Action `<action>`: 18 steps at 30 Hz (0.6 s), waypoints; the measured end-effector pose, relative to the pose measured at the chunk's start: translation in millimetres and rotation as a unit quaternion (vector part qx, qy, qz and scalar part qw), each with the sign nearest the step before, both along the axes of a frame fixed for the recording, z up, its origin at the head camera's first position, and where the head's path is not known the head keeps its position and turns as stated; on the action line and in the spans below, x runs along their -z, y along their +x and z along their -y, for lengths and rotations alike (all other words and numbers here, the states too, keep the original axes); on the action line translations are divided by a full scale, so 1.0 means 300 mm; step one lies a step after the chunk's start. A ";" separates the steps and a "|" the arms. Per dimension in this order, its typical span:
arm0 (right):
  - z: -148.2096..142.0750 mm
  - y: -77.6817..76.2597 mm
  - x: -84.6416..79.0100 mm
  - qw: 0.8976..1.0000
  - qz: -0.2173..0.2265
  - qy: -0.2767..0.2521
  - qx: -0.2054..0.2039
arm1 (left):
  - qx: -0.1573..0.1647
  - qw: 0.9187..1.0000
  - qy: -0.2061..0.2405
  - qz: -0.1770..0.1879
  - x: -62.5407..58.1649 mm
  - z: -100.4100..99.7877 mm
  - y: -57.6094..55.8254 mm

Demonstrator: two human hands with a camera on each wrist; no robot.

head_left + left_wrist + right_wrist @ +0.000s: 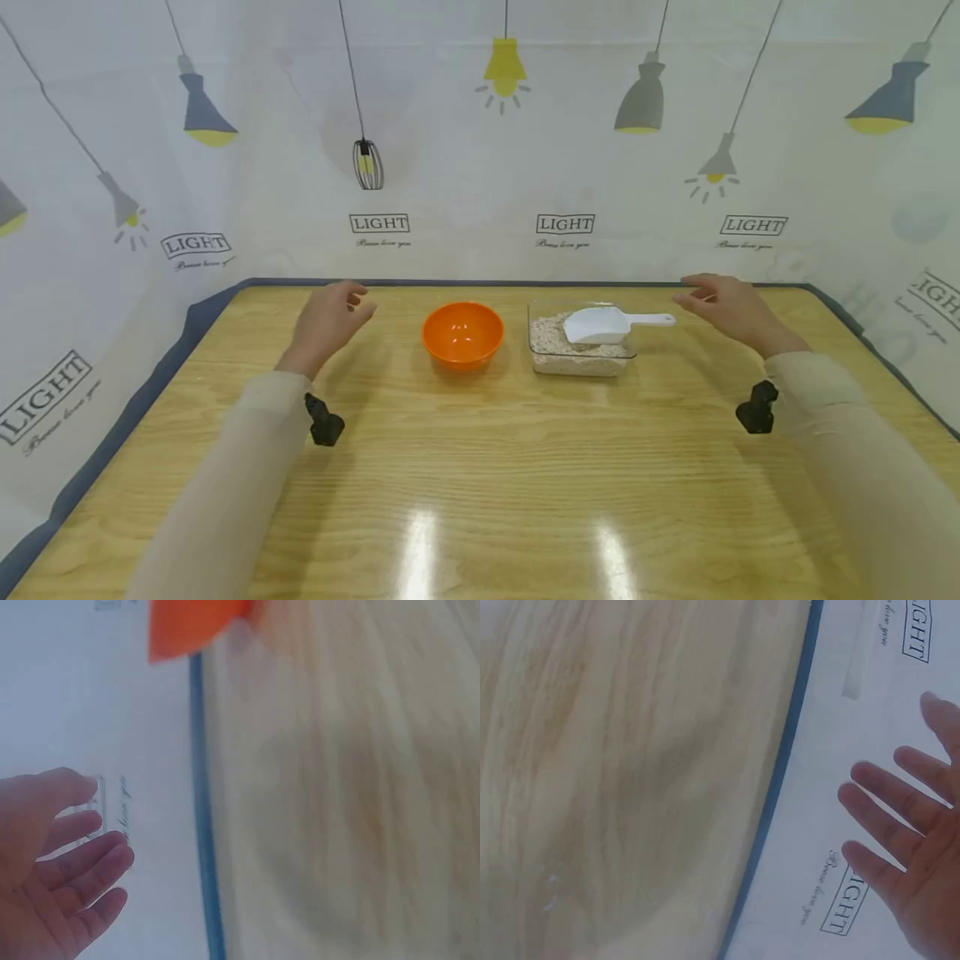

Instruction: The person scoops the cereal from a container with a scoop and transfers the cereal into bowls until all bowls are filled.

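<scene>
An orange bowl (462, 337) stands on the wooden table, its inside bare. To its right is a clear rectangular container (577, 365) filled with pale flakes, perhaps oats (547, 335). A white scoop (600, 325) lies on the flakes, its handle sticking out over the right side. My left hand (330, 321) hovers left of the bowl with loosely bent fingers and holds nothing; the left wrist view shows the bowl's orange edge (196, 626) at the top. My right hand (727, 307), also holding nothing, hangs right of the scoop handle, fingers spread in the right wrist view.
The wooden table (480, 467) ends at the back in a dark blue edge. Behind it rises a white wall covering (450, 167) printed with lamps and lettering. Black camera mounts sit at the left wrist (324, 421) and right wrist (757, 408).
</scene>
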State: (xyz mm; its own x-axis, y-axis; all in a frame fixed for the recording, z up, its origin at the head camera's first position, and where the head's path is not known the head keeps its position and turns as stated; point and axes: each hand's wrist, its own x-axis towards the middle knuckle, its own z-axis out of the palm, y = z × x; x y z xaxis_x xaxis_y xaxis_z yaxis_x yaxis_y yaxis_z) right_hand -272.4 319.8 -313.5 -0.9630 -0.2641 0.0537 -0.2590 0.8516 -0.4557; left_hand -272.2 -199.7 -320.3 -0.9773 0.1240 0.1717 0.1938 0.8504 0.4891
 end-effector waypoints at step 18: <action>0.094 0.012 -0.054 0.998 -0.003 -0.027 -0.054 | 0.087 0.985 0.142 0.036 -0.075 -0.415 0.018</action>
